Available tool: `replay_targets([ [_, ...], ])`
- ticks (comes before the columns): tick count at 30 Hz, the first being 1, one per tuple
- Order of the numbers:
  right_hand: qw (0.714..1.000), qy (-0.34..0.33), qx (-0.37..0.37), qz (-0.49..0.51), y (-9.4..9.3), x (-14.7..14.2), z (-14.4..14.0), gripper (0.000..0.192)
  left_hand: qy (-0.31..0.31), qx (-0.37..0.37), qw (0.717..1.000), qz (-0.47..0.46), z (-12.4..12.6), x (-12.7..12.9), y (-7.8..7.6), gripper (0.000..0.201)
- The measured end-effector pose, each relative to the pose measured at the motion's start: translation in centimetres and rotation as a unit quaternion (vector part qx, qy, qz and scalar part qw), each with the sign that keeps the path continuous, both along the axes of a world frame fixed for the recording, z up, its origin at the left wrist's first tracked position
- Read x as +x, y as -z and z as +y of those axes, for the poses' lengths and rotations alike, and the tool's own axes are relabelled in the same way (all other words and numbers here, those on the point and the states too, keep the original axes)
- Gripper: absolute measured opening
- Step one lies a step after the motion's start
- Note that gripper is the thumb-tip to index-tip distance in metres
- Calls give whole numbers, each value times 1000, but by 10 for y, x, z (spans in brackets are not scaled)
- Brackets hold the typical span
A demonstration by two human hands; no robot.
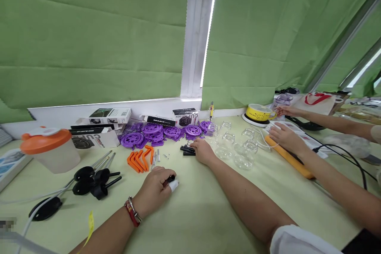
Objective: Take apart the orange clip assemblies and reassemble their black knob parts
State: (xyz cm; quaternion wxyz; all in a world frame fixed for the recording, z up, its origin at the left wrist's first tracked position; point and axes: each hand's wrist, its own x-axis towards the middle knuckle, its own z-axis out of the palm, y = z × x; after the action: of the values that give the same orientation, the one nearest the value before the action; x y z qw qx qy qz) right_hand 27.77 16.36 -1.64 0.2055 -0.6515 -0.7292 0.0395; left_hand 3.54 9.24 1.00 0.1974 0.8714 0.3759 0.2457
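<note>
My left hand point(157, 185) rests on the table with its fingers curled round a small black part point(171, 178), a white wrapping on one fingertip. My right hand point(204, 151) is bent down at a little pile of black tube-like pieces point(188, 150), where small metal springs point(188, 144) lie. Its fingertips are pressed together there, and what they pinch is hidden. Left of the pile are tiny metal bits point(167, 155), thin metal pins point(154, 160) and several orange angled pieces point(139, 160). Behind them lie purple openwork round parts point(153, 131).
Clear glass-like cups point(244, 160) stand to the right. Beyond, a co-worker's hands point(285, 137) are near a yellow bowl point(257, 114) and an orange bar point(290, 158). Left are black-headed rods point(101, 180), an orange-lidded container point(53, 154) and boxes point(95, 139).
</note>
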Motion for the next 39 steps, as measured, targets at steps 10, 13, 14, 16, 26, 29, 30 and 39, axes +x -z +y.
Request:
replay_targets([
  [10, 998, -11, -48, -31, -17, -3, 29, 16, 14, -29, 999, -1, -1, 1, -2, 17],
  [13, 997, -10, -59, -46, -19, -7, 37, 17, 14, -27, 1000, -6, 0, 0, -1, 19],
  [14, 997, -9, -64, -50, -19, -8, 39, 17, 14, -28, 999, -10, 1, 0, 0, 20],
  [16, 996, -8, -72, -56, -18, -9, 42, 17, 15, -30, 999, -16, 2, 0, 0, 21],
  [26, 995, -14, -73, -71, -17, -9, 41, 15, 16, -47, 999, -14, 3, 0, -1, 26],
  [29, 995, -15, -68, -69, -17, -9, 40, 14, 14, -44, 999, -10, 3, -1, 0, 25],
  [30, 995, -16, -66, -68, -16, -9, 40, 14, 13, -42, 999, -9, 4, -1, 0, 24],
  [39, 998, -23, -27, -42, -25, -14, 28, 17, 15, -31, 999, 12, 4, 0, -1, 25],
])
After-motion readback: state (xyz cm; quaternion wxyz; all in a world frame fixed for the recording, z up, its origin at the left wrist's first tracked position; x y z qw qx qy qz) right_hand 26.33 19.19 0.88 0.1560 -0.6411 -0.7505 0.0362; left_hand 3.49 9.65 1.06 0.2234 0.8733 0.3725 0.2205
